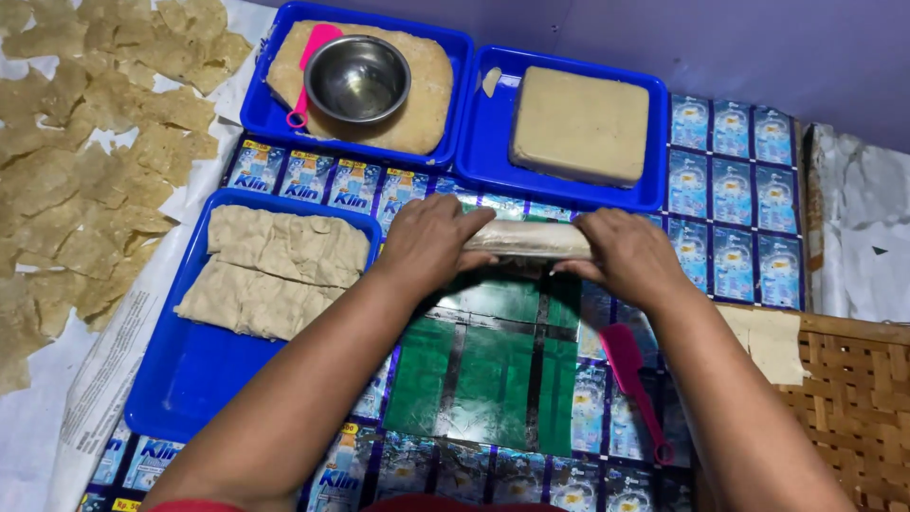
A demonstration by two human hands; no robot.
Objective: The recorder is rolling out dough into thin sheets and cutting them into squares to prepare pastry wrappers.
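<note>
My left hand (428,242) and my right hand (627,254) press palms down on the two ends of a pale rolling pin (527,238) that lies crosswise. Under and in front of it lies a green plastic sheet (483,370) on a mat of blue printed wrappers (735,199). Whether dough lies beneath the pin is hidden. A pink scraper (630,374) lies on the mat just under my right forearm.
A blue tray (185,379) at left holds flat folded dough sheets (275,270). Two blue trays at the back hold a dough slab with a steel bowl (357,78) and pink scraper, and a square dough block (580,123). Thin dough squares (85,161) dry on paper at left. Woven mat (858,408) at right.
</note>
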